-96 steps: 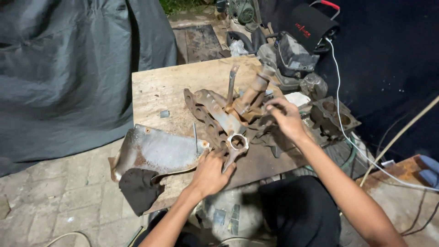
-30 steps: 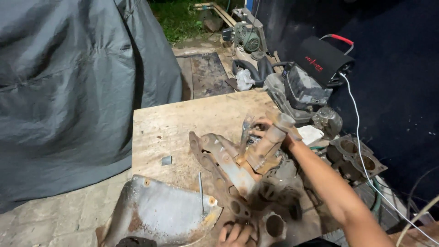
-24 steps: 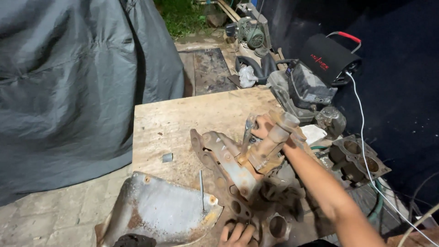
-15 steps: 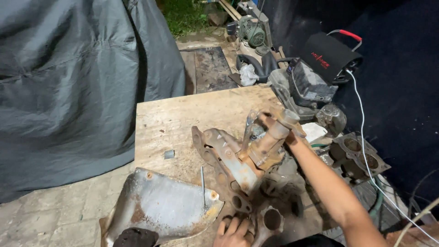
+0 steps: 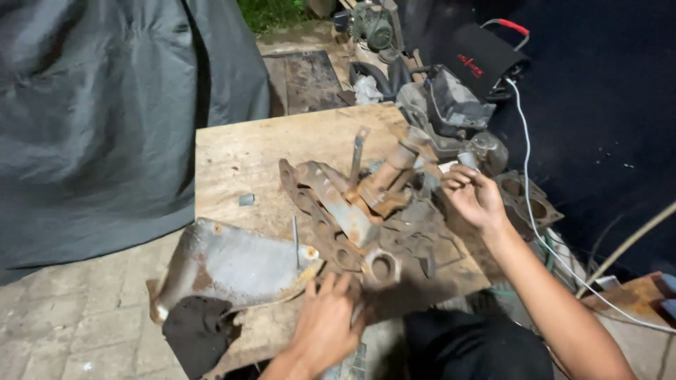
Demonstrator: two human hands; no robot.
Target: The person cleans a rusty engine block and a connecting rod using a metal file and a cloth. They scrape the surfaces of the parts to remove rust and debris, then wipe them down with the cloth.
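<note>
I am holding my left hand [image 5: 326, 325] low and near me, palm down, fingers spread and reaching forward. I am lifting my right hand [image 5: 474, 199] higher, arm stretched out, fingers curled and pinching together.

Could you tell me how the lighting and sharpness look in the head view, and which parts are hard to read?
Head view: a light from near the camera brightens the wooden board and the rusty manifold; the right side falls into near-black; the left hand is slightly motion-blurred, the right hand sharper; the grey tarp is dim but readable; no strong glare on the metal heat shield.
</note>
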